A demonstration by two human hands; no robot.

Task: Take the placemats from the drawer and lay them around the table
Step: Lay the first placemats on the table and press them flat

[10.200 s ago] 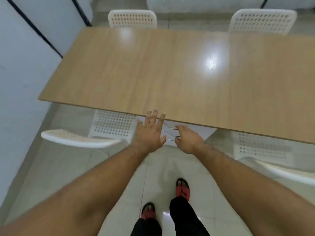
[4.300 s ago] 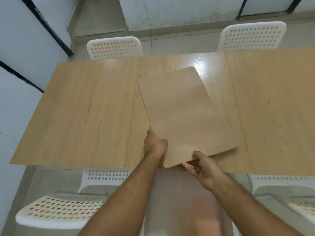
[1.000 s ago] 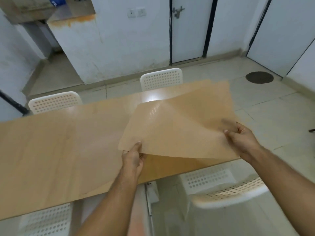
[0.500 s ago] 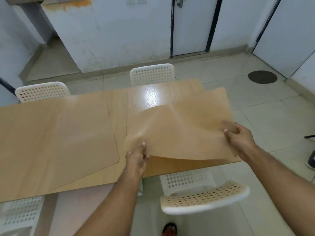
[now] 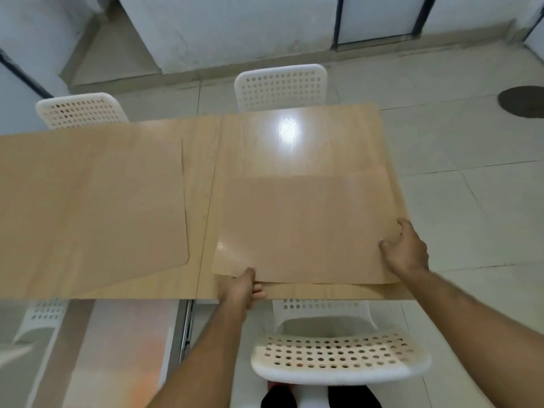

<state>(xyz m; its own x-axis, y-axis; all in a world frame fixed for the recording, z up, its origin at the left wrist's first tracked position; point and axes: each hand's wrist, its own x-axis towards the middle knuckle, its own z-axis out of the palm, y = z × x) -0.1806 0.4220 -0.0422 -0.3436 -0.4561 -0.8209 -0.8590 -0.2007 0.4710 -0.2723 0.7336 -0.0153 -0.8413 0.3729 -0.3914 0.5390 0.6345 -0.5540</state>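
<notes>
A tan placemat [image 5: 300, 228] lies nearly flat on the right end of the wooden table [image 5: 265, 142]. My left hand [image 5: 243, 285] pinches its near left corner, thumb on top and fingers underneath. My right hand [image 5: 404, 248] grips its right edge, thumb on top. More tan placemats [image 5: 112, 207] lie on the table's left half, their right edge and rounded near corner showing. The open drawer [image 5: 123, 343] juts out under the table at the lower left, blurred.
A white perforated chair [image 5: 338, 357] stands right in front of me under the table edge. Two more white chairs [image 5: 281, 85] [image 5: 81, 110] stand at the far side. Another chair [image 5: 38, 316] is at the lower left. A round floor drain [image 5: 522, 101] is at the right.
The mat was lifted and bowed between my hands; it has come down almost flat onto the right end of the table. The view has tilted downward.
</notes>
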